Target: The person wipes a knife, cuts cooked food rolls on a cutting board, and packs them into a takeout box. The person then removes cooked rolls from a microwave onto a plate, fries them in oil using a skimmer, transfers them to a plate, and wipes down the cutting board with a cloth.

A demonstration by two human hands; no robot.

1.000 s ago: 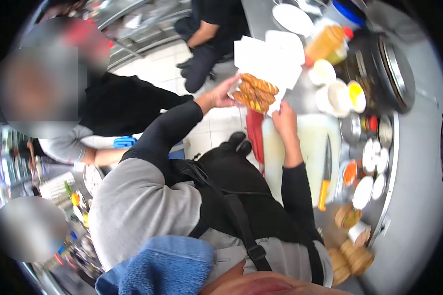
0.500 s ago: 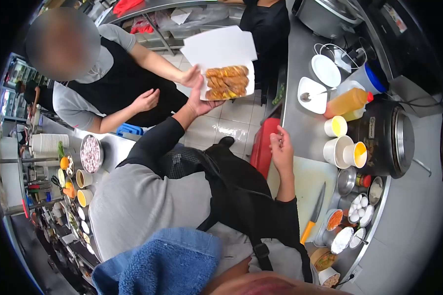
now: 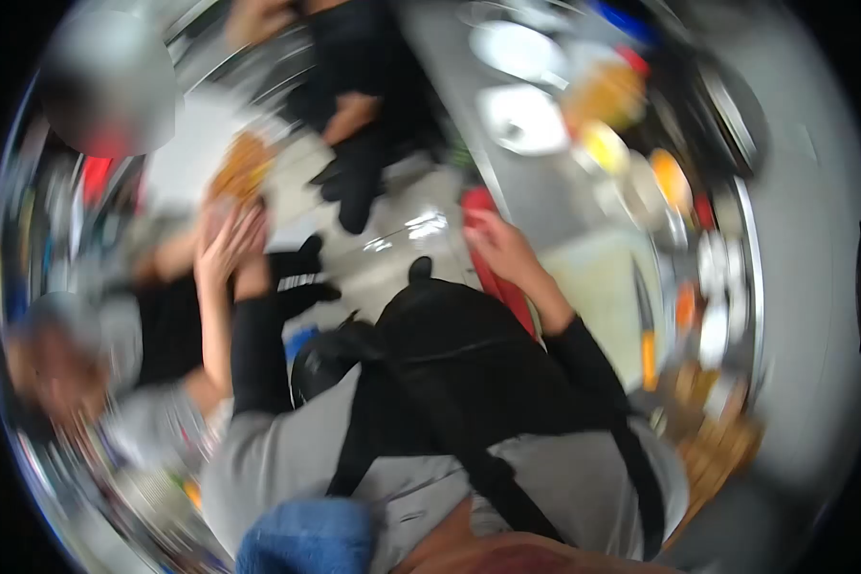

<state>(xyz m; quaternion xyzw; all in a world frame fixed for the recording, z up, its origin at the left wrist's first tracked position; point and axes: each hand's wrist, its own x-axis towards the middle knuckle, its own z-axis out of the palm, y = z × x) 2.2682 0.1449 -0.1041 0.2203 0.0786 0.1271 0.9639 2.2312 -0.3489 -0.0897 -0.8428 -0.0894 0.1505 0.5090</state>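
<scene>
My left hand (image 3: 251, 251) holds the white open box (image 3: 187, 148) at its lower end, on the left of the blurred head view. Brown glazed food (image 3: 242, 170) lies in the box, just beyond my fingers. A co-worker's hand (image 3: 222, 251) overlaps my left hand and hides part of it. My right hand (image 3: 499, 244) is empty, its fingers loosely apart, over a red object (image 3: 517, 301) beside the cutting board (image 3: 598, 277).
On the board lies a knife (image 3: 647, 335) with an orange handle. Bowls, a white square dish (image 3: 521, 120) and a dark round cooker (image 3: 727, 110) stand along the right counter. One person (image 3: 354, 86) is ahead; another (image 3: 177, 335) is close on the left.
The box has moved left with my left hand, and the co-worker's hand now overlaps mine. The view has turned. My right hand, on the box a second ago, is now away from it.
</scene>
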